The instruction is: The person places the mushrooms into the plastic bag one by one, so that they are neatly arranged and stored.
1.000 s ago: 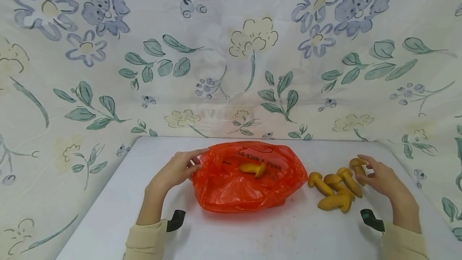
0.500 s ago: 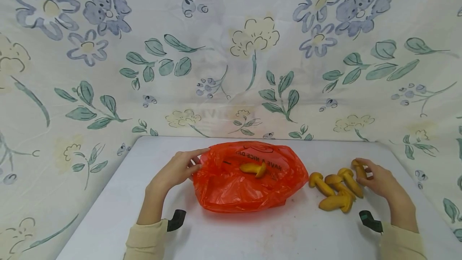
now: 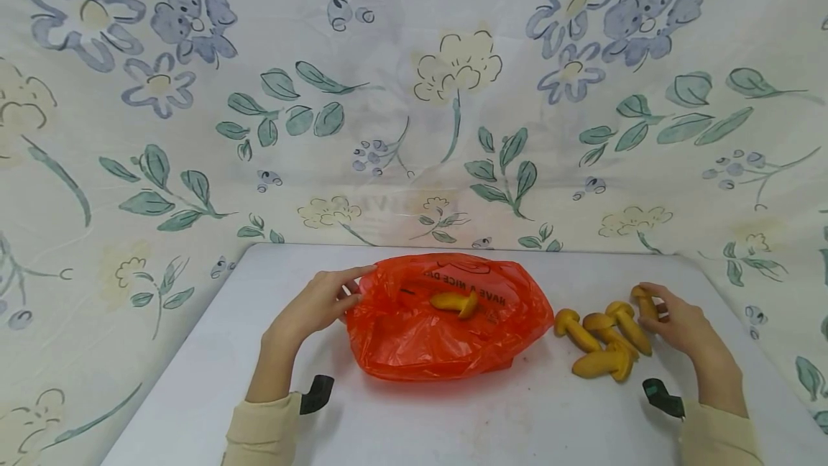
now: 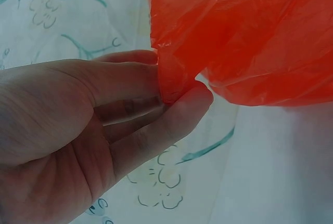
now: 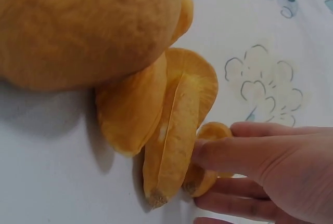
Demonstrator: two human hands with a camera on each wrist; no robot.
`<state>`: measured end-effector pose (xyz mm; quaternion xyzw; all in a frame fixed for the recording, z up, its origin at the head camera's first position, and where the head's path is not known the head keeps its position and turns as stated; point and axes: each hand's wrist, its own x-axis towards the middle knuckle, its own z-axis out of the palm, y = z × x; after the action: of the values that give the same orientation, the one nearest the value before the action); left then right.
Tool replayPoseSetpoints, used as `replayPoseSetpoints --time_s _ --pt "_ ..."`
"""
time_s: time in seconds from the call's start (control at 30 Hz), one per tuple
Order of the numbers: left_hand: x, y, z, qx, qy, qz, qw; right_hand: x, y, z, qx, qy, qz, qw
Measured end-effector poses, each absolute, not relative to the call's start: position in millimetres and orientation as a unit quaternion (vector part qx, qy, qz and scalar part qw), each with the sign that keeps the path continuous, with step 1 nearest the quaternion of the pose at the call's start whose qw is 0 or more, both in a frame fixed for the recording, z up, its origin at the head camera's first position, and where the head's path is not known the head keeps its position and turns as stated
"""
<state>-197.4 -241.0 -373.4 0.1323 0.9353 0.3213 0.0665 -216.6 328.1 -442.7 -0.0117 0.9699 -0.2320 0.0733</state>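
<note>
Mushrooms (image 3: 611, 337), four by my count, cluster just right of the red bag (image 3: 427, 351) on the white table (image 3: 517, 437). On the cluster's side away from the bag, I see the right hand (image 3: 684, 322) pinching a fifth mushroom (image 3: 646, 305). Another mushroom (image 3: 456, 303) lies inside the bag, whose left edge the left hand (image 3: 317, 303) grips.

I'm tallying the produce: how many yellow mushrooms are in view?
6: one mushroom in the red bag, four clustered on the table right of it, one pinched by the right hand. More may be hidden in the bag.
</note>
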Motion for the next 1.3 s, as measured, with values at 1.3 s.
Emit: replayPoseSetpoints --time_s 1.3 --pt "-196.5 -242.0 -373.5 0.149 0.931 0.326 0.066 -212.9 326.1 -437.4 -0.002 0.972 -0.235 0.023"
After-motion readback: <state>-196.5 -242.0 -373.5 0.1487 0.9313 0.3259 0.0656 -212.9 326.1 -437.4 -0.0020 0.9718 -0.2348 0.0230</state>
